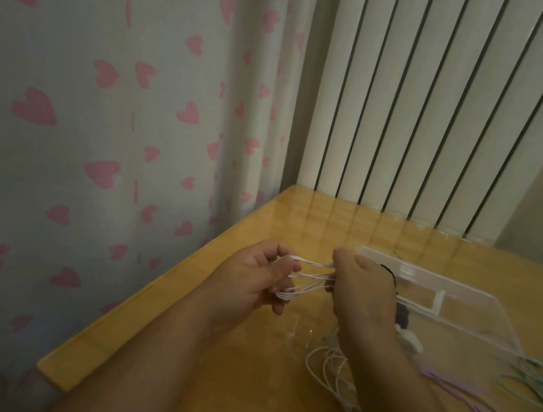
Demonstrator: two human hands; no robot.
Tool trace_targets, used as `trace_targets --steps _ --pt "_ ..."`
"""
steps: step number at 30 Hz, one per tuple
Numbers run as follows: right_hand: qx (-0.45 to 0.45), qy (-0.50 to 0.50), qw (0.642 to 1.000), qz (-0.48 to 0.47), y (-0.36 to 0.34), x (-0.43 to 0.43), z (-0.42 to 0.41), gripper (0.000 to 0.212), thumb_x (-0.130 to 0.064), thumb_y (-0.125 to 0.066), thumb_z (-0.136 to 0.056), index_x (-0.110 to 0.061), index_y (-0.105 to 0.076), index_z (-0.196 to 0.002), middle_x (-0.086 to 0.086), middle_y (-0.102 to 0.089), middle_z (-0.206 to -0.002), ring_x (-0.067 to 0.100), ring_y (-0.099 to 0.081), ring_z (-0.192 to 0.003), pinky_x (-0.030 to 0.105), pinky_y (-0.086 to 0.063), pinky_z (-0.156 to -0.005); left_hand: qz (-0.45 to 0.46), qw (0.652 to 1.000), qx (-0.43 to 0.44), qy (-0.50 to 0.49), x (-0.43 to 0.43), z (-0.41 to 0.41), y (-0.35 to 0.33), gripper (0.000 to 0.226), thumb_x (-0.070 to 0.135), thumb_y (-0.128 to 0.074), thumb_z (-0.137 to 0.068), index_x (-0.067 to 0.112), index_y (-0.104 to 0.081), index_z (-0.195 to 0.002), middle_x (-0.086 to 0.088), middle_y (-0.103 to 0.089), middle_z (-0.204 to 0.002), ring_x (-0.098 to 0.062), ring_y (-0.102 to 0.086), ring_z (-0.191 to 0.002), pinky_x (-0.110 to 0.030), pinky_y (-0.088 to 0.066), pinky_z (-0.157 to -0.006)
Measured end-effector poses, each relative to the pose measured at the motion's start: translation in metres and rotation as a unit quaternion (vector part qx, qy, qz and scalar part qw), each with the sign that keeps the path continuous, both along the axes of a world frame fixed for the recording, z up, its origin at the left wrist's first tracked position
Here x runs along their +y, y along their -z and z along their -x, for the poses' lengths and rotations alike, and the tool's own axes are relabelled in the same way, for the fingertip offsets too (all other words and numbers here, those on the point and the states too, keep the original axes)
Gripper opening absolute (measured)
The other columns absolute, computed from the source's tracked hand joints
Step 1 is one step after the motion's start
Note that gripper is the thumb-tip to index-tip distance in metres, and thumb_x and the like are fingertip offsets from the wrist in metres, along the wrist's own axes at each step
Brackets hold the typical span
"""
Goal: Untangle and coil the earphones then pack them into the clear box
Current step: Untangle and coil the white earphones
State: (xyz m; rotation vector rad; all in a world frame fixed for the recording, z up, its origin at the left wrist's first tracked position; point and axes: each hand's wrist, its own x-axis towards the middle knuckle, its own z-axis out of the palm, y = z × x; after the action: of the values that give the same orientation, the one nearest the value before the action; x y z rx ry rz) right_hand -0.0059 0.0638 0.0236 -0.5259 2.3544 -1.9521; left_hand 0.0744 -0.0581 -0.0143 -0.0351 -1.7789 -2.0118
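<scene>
progress: early, by my reading. the white earphones were partly gathered into loops and nothing coiled could be seen packed away. finishing the coil, boxing it and dealing with the other cables all looked left to do.
loose tail: nearest the camera, a slack length of the same white cable lay in untidy curves on the bench, just beside the right forearm and partly hidden under it. this part was not yet wound.
left hand: the left hand was clenched on the cable, several white loops passing round its curled fingers.
right hand: the right hand pinched the other end of the same loops, its grip closed on them at the fingertips.
cable and grip: the strands ran taut between the two grips, raised above the bench, with both hands close together.
other cables: a purple cable and a blue cable lay loose on the bench to the right, outside any grip.
clear box: the clear box stood open just beyond the right hand. small dark and white shapes showed near the wrist, but i could not tell what they were or whether they were inside it.
backdrop: a heart-print curtain and a ribbed radiator stood behind the bench.
</scene>
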Motion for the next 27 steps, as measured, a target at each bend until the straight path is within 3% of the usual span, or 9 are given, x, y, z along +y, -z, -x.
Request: trace_targets --steps 4,6,8,11,14,18,22,27 --pt "0.068 0.052 0.996 -0.003 0.001 0.003 0.0 0.023 -0.023 -0.055 -0.081 0.0 -0.056 -0.079 0.008 -0.053 -0.063 0.018 -0.044 -0.057 0.032 -0.036 -0.053 -0.031 0.999 0.0 0.021 0.002 0.0 0.0 0.012 0.02 -0.056 -0.086 0.008 -0.056 -0.085 0.001 -0.047 -0.056 -0.014 -0.048 -0.054 -0.027 -0.043 -0.052" --pt "0.07 0.043 0.997 0.009 0.0 0.004 -0.001 0.006 -0.017 -0.052 -0.084 -0.012 -0.048 -0.086 0.004 -0.054 -0.065 0.019 -0.048 -0.059 0.035 -0.041 -0.057 -0.055 0.998 0.005 0.023 0.001 0.0 -0.001 0.011 0.018 -0.056 -0.085 0.007 -0.056 -0.084 0.0 -0.042 -0.055 -0.014 -0.047 -0.052 -0.026 -0.043 -0.049" --pt "0.071 0.017 0.997 0.004 0.0 0.004 0.0 0.003 -0.014 -0.047 -0.091 -0.016 -0.046 -0.092 0.003 -0.056 -0.07 0.019 -0.051 -0.061 0.036 -0.043 -0.058 -0.056 0.998 0.006 0.019 -0.001 0.0 -0.001 0.011 0.018 -0.056 -0.085 0.007 -0.056 -0.084 0.0 -0.042 -0.055 -0.013 -0.047 -0.051 -0.025 -0.043 -0.048" --pt "0.101 -0.015 0.994 -0.048 0.002 0.003 0.004 0.013 -0.018 -0.042 -0.098 -0.022 -0.055 -0.101 0.0 -0.062 -0.079 0.017 -0.058 -0.071 0.035 -0.047 -0.062 -0.043 0.999 0.007 -0.021 -0.001 0.001 -0.001 0.013 0.018 -0.061 -0.087 0.005 -0.06 -0.087 0.002 -0.048 -0.056 -0.012 -0.048 -0.054 -0.025 -0.042 -0.049" --pt "0.128 -0.034 0.988 -0.083 0.002 0.002 0.007 0.023 -0.02 -0.04 -0.099 -0.026 -0.063 -0.096 -0.004 -0.063 -0.086 0.016 -0.059 -0.083 0.036 -0.049 -0.073 -0.015 0.996 0.004 -0.083 -0.006 0.002 0.001 0.014 0.015 -0.057 -0.086 0.008 -0.068 -0.092 0.002 -0.059 -0.064 -0.01 -0.053 -0.06 -0.023 -0.041 -0.051" --pt "0.117 -0.058 0.98 -0.149 0.0 0.005 0.01 0.026 -0.018 -0.04 -0.098 -0.023 -0.066 -0.094 -0.006 -0.06 -0.078 0.012 -0.055 -0.068 0.03 -0.042 -0.059 -0.009 0.99 -0.003 -0.143 -0.01 0.003 0.002 0.025 0.0 -0.054 -0.092 0.016 -0.073 -0.092 0.0 -0.067 -0.072 -0.011 -0.059 -0.066 -0.022 -0.042 -0.049" --pt "0.107 -0.08 0.975 -0.177 -0.004 0.007 0.009 0.026 -0.017 -0.046 -0.091 -0.013 -0.07 -0.083 0.002 -0.064 -0.07 0.02 -0.058 -0.065 0.034 -0.046 -0.06 -0.003 0.983 0.004 -0.183 -0.01 0.003 -0.001 0.019 0.002 -0.059 -0.089 0.017 -0.071 -0.091 0.001 -0.071 -0.073 -0.009 -0.058 -0.062 -0.021 -0.042 -0.046" --pt "0.047 -0.208 0.959 -0.187 -0.005 0.008 0.005 0.031 -0.02 -0.043 -0.097 -0.015 -0.073 -0.09 0.001 -0.054 -0.063 0.011 -0.045 -0.054 0.027 -0.036 -0.051 -0.027 0.975 0.009 -0.218 -0.014 0.004 0.0 0.016 0.003 -0.059 -0.09 0.015 -0.069 -0.089 -0.001 -0.071 -0.072 -0.011 -0.055 -0.057 -0.022 -0.046 -0.049"
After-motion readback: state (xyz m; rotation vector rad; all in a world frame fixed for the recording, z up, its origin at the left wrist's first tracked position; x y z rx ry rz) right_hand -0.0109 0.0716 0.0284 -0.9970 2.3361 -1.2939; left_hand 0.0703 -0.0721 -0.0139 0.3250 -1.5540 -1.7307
